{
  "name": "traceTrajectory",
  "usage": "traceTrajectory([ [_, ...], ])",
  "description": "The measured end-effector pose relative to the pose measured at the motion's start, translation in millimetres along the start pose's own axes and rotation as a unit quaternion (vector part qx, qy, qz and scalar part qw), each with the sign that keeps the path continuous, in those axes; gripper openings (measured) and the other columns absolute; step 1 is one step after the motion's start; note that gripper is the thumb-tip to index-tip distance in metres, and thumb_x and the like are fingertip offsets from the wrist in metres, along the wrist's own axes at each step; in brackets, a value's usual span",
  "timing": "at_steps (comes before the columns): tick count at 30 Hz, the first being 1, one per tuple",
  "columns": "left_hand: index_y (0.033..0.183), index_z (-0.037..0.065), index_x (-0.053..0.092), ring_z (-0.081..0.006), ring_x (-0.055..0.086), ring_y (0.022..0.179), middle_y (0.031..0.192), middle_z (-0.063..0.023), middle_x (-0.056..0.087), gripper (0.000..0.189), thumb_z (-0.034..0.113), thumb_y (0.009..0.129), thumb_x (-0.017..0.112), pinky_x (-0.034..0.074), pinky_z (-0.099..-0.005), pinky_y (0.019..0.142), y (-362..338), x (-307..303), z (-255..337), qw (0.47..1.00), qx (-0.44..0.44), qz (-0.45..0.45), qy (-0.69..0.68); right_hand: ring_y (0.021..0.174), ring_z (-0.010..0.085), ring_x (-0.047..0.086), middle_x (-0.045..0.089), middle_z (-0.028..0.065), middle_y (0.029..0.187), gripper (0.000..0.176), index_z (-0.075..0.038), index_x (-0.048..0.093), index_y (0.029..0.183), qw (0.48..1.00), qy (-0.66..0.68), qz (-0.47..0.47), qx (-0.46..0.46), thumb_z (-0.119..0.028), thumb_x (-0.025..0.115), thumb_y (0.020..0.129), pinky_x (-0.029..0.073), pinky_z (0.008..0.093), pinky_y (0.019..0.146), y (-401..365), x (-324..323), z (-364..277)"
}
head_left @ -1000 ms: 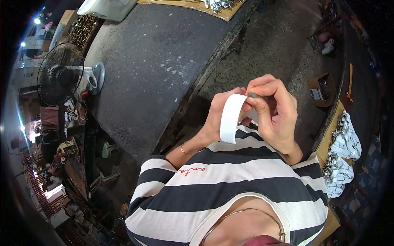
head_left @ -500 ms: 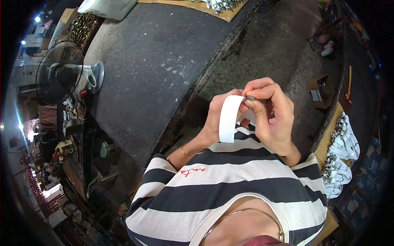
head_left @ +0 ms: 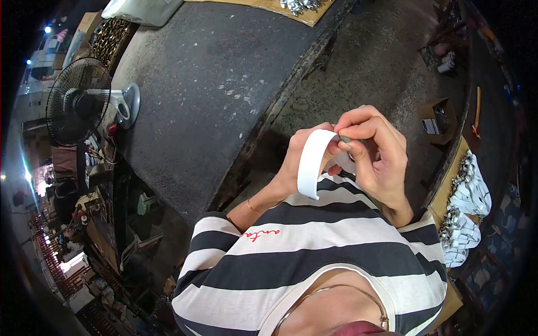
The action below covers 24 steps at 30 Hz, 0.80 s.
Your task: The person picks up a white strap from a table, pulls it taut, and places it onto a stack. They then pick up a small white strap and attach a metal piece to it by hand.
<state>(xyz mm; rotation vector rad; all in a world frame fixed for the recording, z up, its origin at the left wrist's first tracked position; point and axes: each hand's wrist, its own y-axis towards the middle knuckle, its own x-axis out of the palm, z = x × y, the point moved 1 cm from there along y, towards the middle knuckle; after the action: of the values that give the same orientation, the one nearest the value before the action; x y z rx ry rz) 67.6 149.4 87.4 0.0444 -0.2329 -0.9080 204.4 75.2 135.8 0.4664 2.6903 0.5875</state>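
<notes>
Two hands working a white strip in front of a striped shirt

A fan (head_left: 75, 101) stands at the far left edge of the dark table (head_left: 207, 84). Off the table's near edge, close to the chest, the left hand (head_left: 291, 168) has its fingers closed around a white strip (head_left: 311, 159) that curls over them. The right hand (head_left: 378, 159) pinches a small grey piece (head_left: 346, 138) at the strip's top end between thumb and forefinger. A pile of white strips (head_left: 468, 207) lies on a board far right
</notes>
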Motion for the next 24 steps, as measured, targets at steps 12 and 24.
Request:
traceTrajectory([
  [12, 0.100, -0.004, 0.058, -0.0126, 0.057, 0.056, 0.078, -0.0089, 0.061, 0.050, 0.045, 0.092, 0.064, 0.046, -0.0233, 0.045, -7.1, -1.1, -10.7, 0.976, -0.115, 0.018, -0.182, 0.074, 0.0178, 0.065, 0.064, 0.0122, 0.091, 0.015, 0.003, 0.065, 0.096, 1.000, -0.021, -0.006, 0.000, 0.007, 0.065, 0.082, 0.050, 0.0259, 0.060, 6.4, -0.7, 6.8],
  [24, 0.098, 0.003, 0.058, -0.0049, 0.057, 0.055, 0.075, 0.0001, 0.056, 0.035, 0.039, 0.096, 0.062, 0.048, -0.0163, 0.047, -6.8, -0.6, -7.7, 0.960, -0.119, 0.023, -0.251, 0.081, 0.0220, 0.066, 0.062, 0.0133, 0.102, 0.015, 0.002, 0.064, 0.093, 0.995, -0.068, -0.047, -0.059, 0.005, 0.068, 0.079, 0.052, 0.0293, 0.066, -6.3, -7.0, -1.5],
])
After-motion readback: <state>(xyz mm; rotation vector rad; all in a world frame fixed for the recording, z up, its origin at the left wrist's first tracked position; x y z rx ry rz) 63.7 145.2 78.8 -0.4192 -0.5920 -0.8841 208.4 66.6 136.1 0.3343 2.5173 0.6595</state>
